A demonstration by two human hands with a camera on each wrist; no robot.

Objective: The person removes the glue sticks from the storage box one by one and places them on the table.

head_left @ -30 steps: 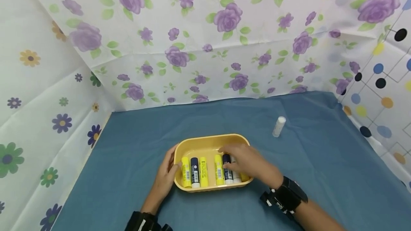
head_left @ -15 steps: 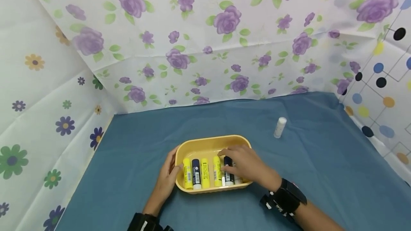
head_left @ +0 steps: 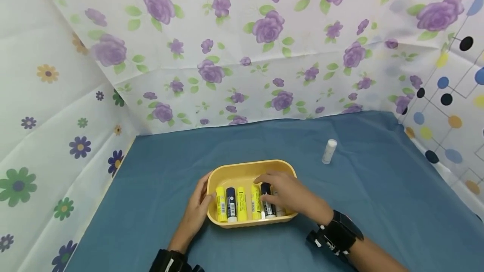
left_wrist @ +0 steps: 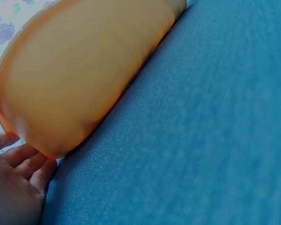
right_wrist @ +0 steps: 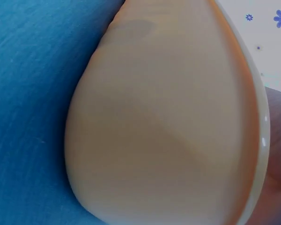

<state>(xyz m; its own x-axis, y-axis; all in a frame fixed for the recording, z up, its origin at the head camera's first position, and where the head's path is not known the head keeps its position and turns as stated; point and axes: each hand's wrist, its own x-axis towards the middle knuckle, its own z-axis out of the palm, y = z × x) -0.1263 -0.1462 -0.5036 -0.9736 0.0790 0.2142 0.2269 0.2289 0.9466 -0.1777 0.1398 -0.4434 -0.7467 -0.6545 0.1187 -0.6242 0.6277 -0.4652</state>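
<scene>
A yellow plastic tray (head_left: 227, 171) stands on the blue cloth, holding several glue sticks in a row. My left hand (head_left: 195, 209) grips its left end, thumb over the rim and fingers outside against the wall (left_wrist: 61, 93). My right hand (head_left: 287, 190) reaches in over the right end. Its thumb crosses a dark blue glue stick (head_left: 269, 210), with the fingers bent around the upper end. Left of that stick lies a yellow glue stick (head_left: 255, 205); a white one (head_left: 280, 211) is partly hidden under the hand. Farther left are a yellow (head_left: 221, 207), a dark blue (head_left: 231, 207) and another yellow stick (head_left: 241, 207).
A white glue stick (head_left: 329, 151) stands by itself on the blue cloth (head_left: 363, 179), behind and right of the tray. Flowered sheets (head_left: 234, 53) rise behind and at the left, a dotted sheet (head_left: 450, 116) at the right.
The yellow stick beside my right hand has shifted left in the tray. The dark blue stick's upper end has tilted left along with the hand. My left hand keeps its grip.
</scene>
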